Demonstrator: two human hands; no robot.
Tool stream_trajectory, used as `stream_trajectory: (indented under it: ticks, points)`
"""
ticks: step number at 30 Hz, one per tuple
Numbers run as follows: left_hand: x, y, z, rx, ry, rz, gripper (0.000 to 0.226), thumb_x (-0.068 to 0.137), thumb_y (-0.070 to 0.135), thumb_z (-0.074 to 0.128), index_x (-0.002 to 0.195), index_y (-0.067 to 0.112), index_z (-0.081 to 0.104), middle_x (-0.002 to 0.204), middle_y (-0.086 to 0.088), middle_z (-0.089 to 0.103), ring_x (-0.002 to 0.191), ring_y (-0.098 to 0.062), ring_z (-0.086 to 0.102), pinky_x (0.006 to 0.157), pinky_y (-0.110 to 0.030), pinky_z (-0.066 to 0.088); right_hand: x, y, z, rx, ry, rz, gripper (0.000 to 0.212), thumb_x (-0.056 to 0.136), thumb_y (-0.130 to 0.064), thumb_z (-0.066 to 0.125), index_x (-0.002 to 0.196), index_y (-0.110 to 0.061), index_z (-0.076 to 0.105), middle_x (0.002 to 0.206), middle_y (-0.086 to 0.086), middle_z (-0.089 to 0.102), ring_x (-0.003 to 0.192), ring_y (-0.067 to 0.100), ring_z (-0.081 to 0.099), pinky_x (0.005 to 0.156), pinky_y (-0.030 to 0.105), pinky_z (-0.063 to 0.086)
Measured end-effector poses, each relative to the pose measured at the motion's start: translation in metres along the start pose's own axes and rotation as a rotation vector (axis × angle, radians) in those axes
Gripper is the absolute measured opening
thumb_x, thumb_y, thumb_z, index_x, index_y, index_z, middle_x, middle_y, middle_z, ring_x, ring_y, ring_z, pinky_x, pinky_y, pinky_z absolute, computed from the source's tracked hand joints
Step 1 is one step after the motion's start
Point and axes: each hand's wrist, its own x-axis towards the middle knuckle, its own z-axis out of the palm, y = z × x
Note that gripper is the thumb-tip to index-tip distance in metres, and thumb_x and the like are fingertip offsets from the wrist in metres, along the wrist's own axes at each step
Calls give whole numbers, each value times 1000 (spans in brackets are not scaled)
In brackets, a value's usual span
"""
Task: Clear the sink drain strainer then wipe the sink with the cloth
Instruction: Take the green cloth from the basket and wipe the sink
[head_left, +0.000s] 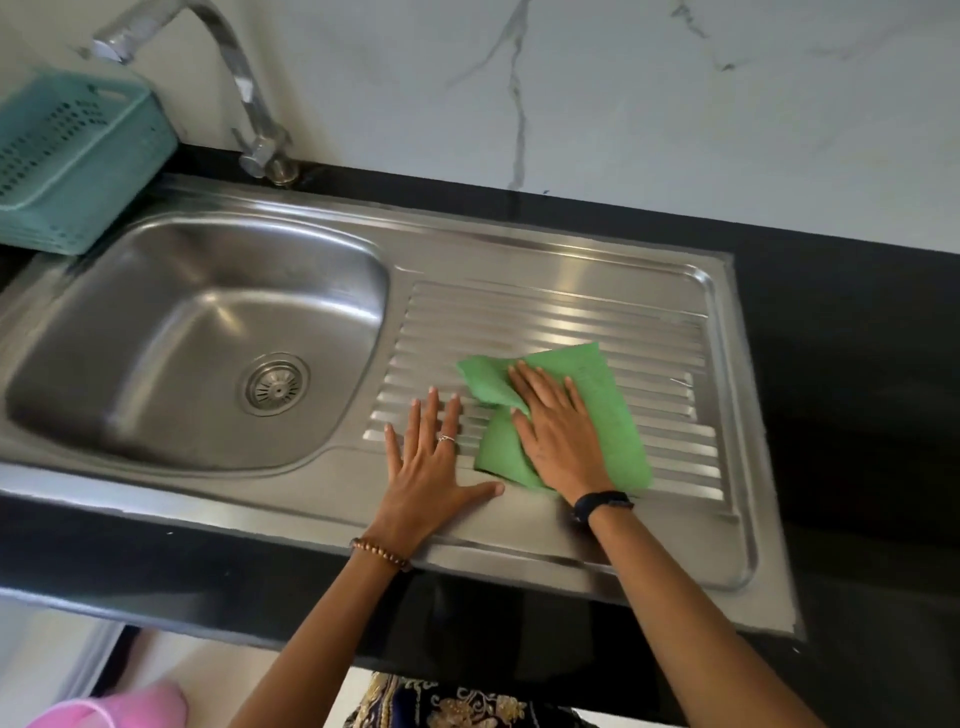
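On the black counter (831, 364) the stainless sink's ribbed drainboard (571, 322) carries the green cloth (608, 410) pressed flat under the open right hand (558, 436), which should sweep along the grooves while the splayed, empty left hand (434, 462) braces beside it, the drain strainer (275, 384) apparently clear.

black countertop (852, 364), steel sink (519, 249) set in, teal basket (78, 156) at back-left corner

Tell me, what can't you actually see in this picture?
Head view, the only one:
- Strainer: too small to tell whether debris remains.
- Cloth: its middle is hidden under the right hand.
- Basket: cut by the left edge, contents unseen.
- Faucet: spout blurred.
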Motion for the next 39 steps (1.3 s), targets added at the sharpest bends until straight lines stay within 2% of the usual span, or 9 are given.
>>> stream_trajectory:
  ticks: [4,7,9,14,16,21,28,33,39]
  points:
    - [-2,33,20,58,-48,60,96,72,78,36,145,35,-10,155,0,-22,142,-21,-23,110,-50,-19,-37,71,-25,5,39,177,51,99,-30,32,147,-21,20,156,-1,22,144,16,18,119,38,2]
    - [-7,40,24,137,-52,79,112,48,93,-7,143,34,-18,148,1,-31,141,-21,-24,110,-53,-18,-52,91,-35,-10,56,283,51,100,-30,30,148,-20,16,157,0,19,145,17,15,119,40,3]
    - [-9,39,22,144,-56,86,118,38,93,-19,140,32,-22,151,0,-27,142,-23,-22,110,-52,-18,-66,90,-36,-13,73,364,52,100,-32,27,148,-18,16,157,1,18,145,18,15,119,43,2]
    - [-4,31,23,116,-76,107,109,50,94,-4,138,31,-23,151,1,-27,139,-19,-26,108,-49,-22,-109,74,-30,-69,57,452,68,89,-48,0,148,-17,11,158,3,13,145,20,12,118,42,0]
    - [-3,21,22,92,-53,95,102,65,89,19,138,31,-23,151,1,-27,136,-17,-28,107,-48,-23,-102,74,-29,-89,46,483,64,92,-45,5,149,-16,10,158,4,10,146,20,11,119,45,1]
    - [-9,-23,1,84,17,-41,102,73,80,35,144,27,-16,153,-2,-26,135,-17,-28,107,-52,-21,-55,60,-27,-61,50,565,57,99,-36,24,149,-13,9,159,7,7,146,25,8,117,51,0]
    - [-23,-64,-24,94,89,-298,124,54,90,30,148,17,-6,159,-6,-6,146,-19,-7,106,-59,-19,-4,-50,14,-91,-49,209,61,96,-44,20,148,-14,9,159,7,2,146,25,4,115,52,-6]
    - [-23,-68,-23,21,83,-304,130,52,89,39,148,14,-2,159,-3,-1,146,-14,-2,113,-56,-9,51,-118,30,-53,-110,7,60,97,-43,24,148,-14,12,159,6,4,146,25,1,114,53,-9]
    - [-24,-65,-23,-53,140,-320,141,47,84,53,146,9,-15,158,-8,-12,146,-19,-10,115,-51,-7,51,-132,35,-128,-187,-284,60,96,-39,30,148,-16,12,159,1,9,146,23,5,116,53,-4]
